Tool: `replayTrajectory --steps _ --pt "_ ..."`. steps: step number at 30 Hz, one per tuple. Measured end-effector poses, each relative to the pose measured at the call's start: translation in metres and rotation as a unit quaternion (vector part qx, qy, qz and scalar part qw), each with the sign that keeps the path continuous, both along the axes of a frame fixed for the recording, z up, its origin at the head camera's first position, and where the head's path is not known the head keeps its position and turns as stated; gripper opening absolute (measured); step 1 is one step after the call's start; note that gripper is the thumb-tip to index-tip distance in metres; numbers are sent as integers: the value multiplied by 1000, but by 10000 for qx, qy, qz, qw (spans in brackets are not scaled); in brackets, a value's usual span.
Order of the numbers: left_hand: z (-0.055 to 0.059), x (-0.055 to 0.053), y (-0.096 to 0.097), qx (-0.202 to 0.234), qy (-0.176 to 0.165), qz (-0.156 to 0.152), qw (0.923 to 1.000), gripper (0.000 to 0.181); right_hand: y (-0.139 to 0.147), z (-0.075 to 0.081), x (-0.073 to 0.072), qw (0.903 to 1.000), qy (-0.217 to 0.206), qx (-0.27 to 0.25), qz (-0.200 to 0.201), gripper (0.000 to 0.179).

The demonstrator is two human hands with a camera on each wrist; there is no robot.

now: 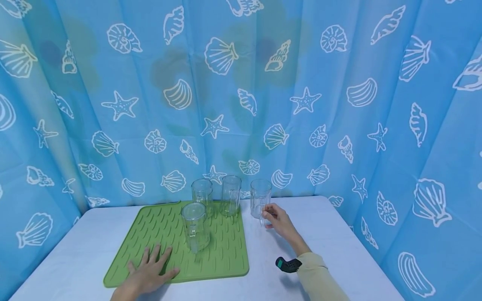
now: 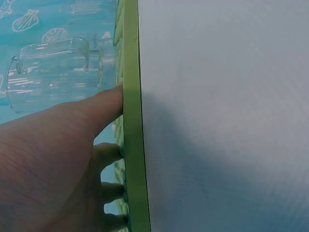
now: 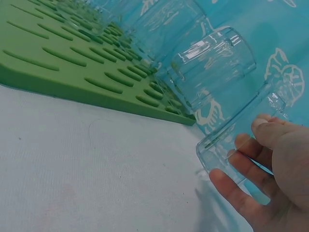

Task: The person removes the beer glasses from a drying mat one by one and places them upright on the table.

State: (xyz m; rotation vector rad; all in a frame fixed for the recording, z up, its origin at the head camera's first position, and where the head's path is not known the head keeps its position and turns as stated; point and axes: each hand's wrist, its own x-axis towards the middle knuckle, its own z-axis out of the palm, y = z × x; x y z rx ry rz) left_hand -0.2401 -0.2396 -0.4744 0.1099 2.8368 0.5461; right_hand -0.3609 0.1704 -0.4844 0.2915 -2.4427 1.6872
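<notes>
My right hand (image 1: pixel 276 219) grips the handle of a clear glass mug (image 1: pixel 260 194), upright just right of the green drying mat (image 1: pixel 150 225). In the right wrist view, thumb and fingers close around the handle of this glass mug (image 3: pixel 231 137); whether its base touches the table I cannot tell. My left hand (image 1: pixel 150 269) rests with spread fingers on the mat's front part. Right of it stands a near glass mug (image 1: pixel 196 234) on the mat. Two more, a back-left glass mug (image 1: pixel 202 192) and a back-right glass mug (image 1: pixel 230 196), stand at the mat's far edge.
A white-covered table (image 1: pixel 320 234) lies under the mat. Behind and at the sides hangs a blue curtain (image 1: pixel 241 104) with white shell prints, close to the table's far edge. A black wrist device (image 1: pixel 288 265) sits at my right wrist.
</notes>
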Motion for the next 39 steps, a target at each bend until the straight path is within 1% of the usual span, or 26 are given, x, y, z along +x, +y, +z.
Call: replayTrajectory --steps 5,9,15,20,22,24,27,30,34,39 --pt "-5 3 -2 -15 -62 -10 10000 93 -1 -5 2 9999 -149 -42 40 12" --pt "-7 4 -2 33 -98 31 9999 93 -4 -7 3 9999 -140 -32 -12 13" --pt "-6 3 -1 41 -72 41 10000 94 -8 -6 6 9991 -128 100 -403 16" --pt "-5 3 1 -1 -41 12 10000 92 -10 -9 9 9959 -339 254 -801 17" --pt "-4 3 2 -3 -12 -8 10000 92 -10 -11 11 9951 -413 212 -876 17" --pt "-4 3 2 0 13 -14 10000 92 -9 -12 12 9954 -403 133 -858 17" --pt "-2 2 2 23 16 -11 10000 92 -10 -11 15 9963 -424 -145 -730 18" --pt "-1 1 2 20 2 1 10000 92 -13 -9 18 9974 -483 -284 -458 19" --pt "-2 1 2 3 -18 -8 10000 93 -18 -7 24 9986 -483 -217 83 21" --pt "-4 -1 2 -17 -49 27 10000 94 -28 -2 30 9968 -265 -152 742 23"
